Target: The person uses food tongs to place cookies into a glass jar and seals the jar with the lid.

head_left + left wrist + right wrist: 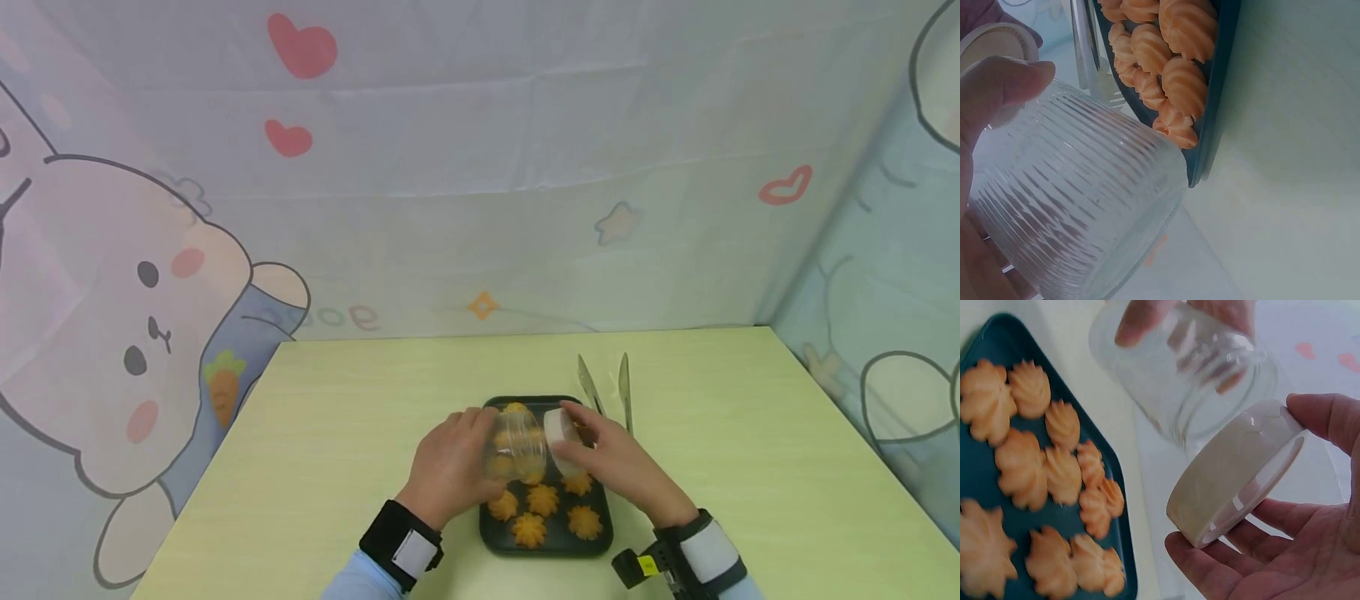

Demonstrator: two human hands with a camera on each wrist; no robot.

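Holding above dark tray: clear jar tipped sideways in curled left hand, white lid pinched by rim in right hand. Best to keep jar steady, lid square to mouth.

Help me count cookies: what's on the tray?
Swirled cookies, some seen through the glass jar. In the head view, the left hand, right hand and white lid hide part of the tray.
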